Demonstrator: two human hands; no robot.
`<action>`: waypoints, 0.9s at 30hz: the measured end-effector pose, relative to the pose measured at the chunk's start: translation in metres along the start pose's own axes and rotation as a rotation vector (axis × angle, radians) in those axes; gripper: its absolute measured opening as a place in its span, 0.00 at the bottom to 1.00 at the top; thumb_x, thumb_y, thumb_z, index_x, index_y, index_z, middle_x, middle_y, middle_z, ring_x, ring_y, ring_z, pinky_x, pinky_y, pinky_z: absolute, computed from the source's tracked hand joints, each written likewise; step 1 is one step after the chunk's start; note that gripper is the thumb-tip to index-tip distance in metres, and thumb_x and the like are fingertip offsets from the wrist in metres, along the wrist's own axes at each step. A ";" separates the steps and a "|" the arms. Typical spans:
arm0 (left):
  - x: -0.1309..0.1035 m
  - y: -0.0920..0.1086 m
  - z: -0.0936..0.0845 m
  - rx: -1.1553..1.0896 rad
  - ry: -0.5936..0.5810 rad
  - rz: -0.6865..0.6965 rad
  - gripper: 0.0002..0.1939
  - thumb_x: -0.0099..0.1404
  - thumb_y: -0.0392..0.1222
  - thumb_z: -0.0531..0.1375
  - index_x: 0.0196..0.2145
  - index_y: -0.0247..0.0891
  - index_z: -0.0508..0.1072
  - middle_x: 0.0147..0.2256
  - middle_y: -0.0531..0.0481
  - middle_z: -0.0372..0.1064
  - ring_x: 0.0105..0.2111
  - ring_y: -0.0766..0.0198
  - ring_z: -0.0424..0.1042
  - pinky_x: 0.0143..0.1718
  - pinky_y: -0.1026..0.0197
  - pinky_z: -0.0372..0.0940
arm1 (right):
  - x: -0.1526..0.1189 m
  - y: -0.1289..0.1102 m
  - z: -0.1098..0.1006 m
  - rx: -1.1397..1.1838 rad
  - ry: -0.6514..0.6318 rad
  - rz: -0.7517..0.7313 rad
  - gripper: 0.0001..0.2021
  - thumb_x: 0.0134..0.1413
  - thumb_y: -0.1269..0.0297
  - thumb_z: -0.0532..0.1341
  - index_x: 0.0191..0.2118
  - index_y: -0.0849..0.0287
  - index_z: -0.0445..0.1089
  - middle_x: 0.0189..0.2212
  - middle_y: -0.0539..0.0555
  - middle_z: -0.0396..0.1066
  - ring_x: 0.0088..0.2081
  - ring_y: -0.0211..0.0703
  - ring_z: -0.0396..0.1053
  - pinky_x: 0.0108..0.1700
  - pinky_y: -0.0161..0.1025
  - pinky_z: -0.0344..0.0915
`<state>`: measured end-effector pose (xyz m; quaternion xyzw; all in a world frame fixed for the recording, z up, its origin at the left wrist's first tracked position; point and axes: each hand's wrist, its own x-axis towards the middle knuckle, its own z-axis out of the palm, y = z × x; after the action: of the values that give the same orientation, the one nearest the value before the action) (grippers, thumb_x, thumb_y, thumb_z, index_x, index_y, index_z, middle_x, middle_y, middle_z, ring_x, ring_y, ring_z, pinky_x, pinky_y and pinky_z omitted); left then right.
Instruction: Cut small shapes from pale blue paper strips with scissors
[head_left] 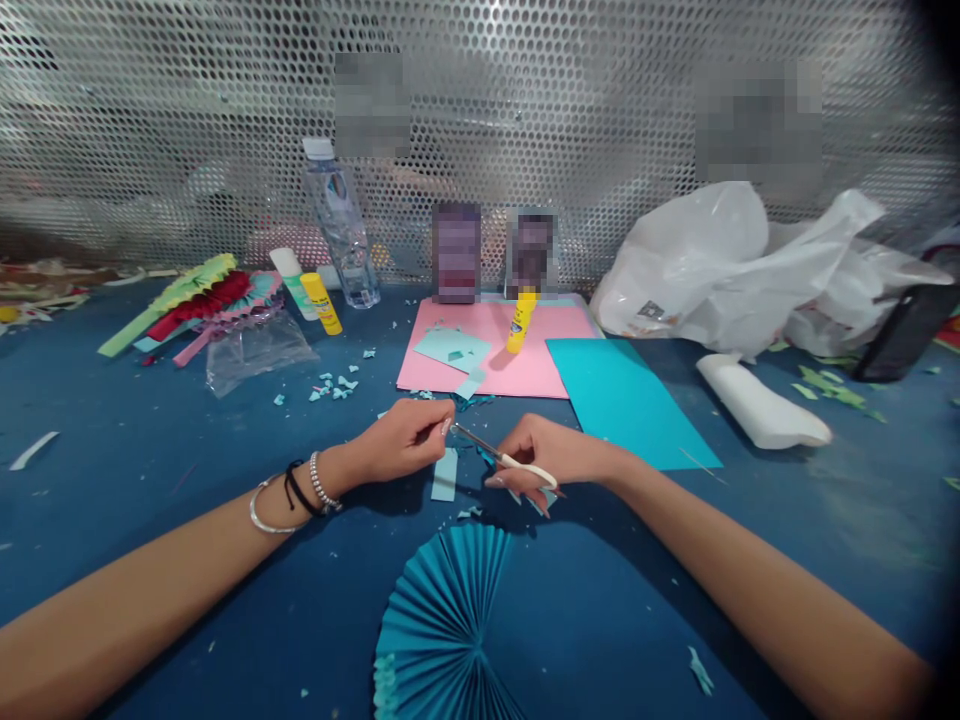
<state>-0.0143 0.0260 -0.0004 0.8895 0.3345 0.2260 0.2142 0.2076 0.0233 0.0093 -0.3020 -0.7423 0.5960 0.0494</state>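
Note:
My right hand (544, 450) is wrapped around a pair of scissors (517, 463) with pale handles. Their metal blades point left, towards my left hand (412, 435). That hand is pinched shut at the scissor tips, and whatever sits between its fingers is too small to make out. Just below the fingertips lies a light blue paper strip (444, 476). A pleated teal paper fan (442, 620) spreads over the table nearer to me. Behind the hands, pink paper sheets (427, 370) carry light blue paper pieces (450, 348) and a yellow glue stick (519, 325).
A teal sheet (630, 400) and a white roll-like object (757, 405) lie to the right, before white plastic bags (690, 270). Rightmost leans a dark phone (907, 330). On the left are a water bottle (341, 230), another glue stick (322, 305) and folded paper fans (199, 305). Perforated metal (480, 120) stands behind.

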 end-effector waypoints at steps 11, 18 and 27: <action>0.000 -0.002 0.000 -0.021 -0.001 -0.006 0.08 0.56 0.31 0.45 0.21 0.37 0.52 0.19 0.58 0.47 0.20 0.71 0.47 0.23 0.67 0.47 | 0.000 0.001 0.000 -0.018 0.005 -0.033 0.15 0.49 0.60 0.57 0.18 0.64 0.63 0.11 0.46 0.62 0.11 0.27 0.58 0.13 0.24 0.53; 0.001 -0.001 0.000 -0.026 0.027 -0.018 0.08 0.55 0.32 0.45 0.21 0.37 0.52 0.19 0.58 0.47 0.20 0.71 0.47 0.23 0.67 0.47 | -0.001 0.001 0.000 -0.058 0.028 -0.040 0.15 0.50 0.65 0.55 0.16 0.63 0.59 0.11 0.46 0.62 0.11 0.27 0.56 0.13 0.25 0.54; 0.001 -0.001 0.000 0.009 0.047 -0.022 0.09 0.57 0.33 0.45 0.20 0.37 0.52 0.19 0.58 0.46 0.20 0.71 0.47 0.22 0.67 0.47 | 0.001 -0.001 0.001 -0.058 0.042 -0.001 0.16 0.50 0.62 0.54 0.16 0.62 0.59 0.11 0.46 0.62 0.11 0.27 0.56 0.13 0.25 0.55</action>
<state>-0.0138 0.0274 -0.0009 0.8812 0.3503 0.2428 0.2045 0.2060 0.0224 0.0097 -0.3154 -0.7582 0.5679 0.0564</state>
